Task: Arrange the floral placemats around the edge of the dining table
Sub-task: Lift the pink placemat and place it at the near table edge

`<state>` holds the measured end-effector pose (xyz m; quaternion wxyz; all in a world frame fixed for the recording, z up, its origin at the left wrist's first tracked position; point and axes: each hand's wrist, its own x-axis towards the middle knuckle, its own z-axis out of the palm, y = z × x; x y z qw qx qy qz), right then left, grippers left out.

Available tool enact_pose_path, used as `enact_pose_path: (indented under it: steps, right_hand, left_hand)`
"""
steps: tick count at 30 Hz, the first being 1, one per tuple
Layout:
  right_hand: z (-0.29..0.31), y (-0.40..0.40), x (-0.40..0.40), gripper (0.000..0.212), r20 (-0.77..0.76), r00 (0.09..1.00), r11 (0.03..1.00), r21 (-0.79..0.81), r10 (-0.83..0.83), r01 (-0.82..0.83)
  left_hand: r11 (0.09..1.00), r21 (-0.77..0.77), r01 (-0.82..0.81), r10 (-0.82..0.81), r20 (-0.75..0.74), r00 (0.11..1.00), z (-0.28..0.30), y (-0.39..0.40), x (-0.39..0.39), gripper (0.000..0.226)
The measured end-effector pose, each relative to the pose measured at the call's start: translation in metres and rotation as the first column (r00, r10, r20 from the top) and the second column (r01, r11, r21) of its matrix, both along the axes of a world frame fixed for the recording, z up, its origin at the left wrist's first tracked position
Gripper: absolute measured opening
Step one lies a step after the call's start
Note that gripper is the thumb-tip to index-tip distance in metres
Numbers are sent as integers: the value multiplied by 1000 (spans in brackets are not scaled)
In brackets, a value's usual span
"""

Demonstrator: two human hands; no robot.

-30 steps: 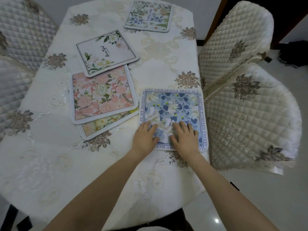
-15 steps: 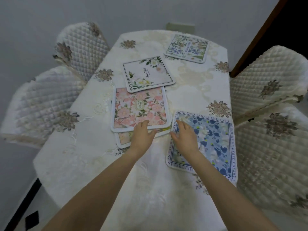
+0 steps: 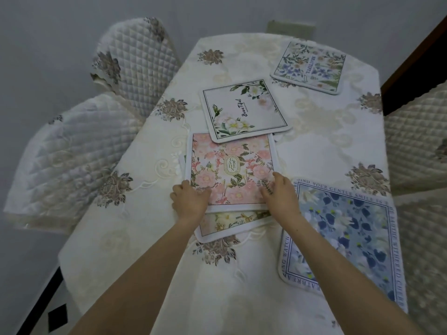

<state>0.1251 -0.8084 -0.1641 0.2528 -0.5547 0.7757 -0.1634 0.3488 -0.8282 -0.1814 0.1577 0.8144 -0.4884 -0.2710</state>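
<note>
Two hands, left hand (image 3: 191, 201) and right hand (image 3: 280, 192), grip the pink placemat (image 3: 229, 170) at its near corners; looks thin, floppy, light, so lifting by both corners seems best.

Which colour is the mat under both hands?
Pink, with flowers and green leaves; head view.

Yellow placemat (image 3: 232, 220) mostly hidden under pink placemat (image 3: 231, 170)

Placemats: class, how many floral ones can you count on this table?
5. Blue placemat at the near right edge; pink placemat under both hands; yellow placemat mostly beneath it; white placemat centre; far placemat. More could lie hidden below.
</note>
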Motion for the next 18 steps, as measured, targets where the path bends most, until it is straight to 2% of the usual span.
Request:
enact_pose_path:
  steps: [5, 10, 14, 18]
  right_hand:
    - [-8, -16, 0, 66, -81, 997, 993, 116, -17, 26]
    - [-13, -24, 7, 75, -137, 990, 983, 177, -16, 40]
    - [-10, -28, 7, 79, -129, 987, 981, 153, -98, 118]
    - [-6, -28, 11, 74, -98, 995, 985, 167, -33, 49]
  left_hand:
    - [999, 41, -21, 20, 15, 1000, -14, -6, 10, 69]
    - [997, 34, -65, 70, -181, 981, -13, -10, 14, 67]
    - [997, -48, -57, 38, -327, 944, -8, -12, 17, 52]
    - [993, -113, -41, -8, -397, 918, -6, -8, 19, 26]
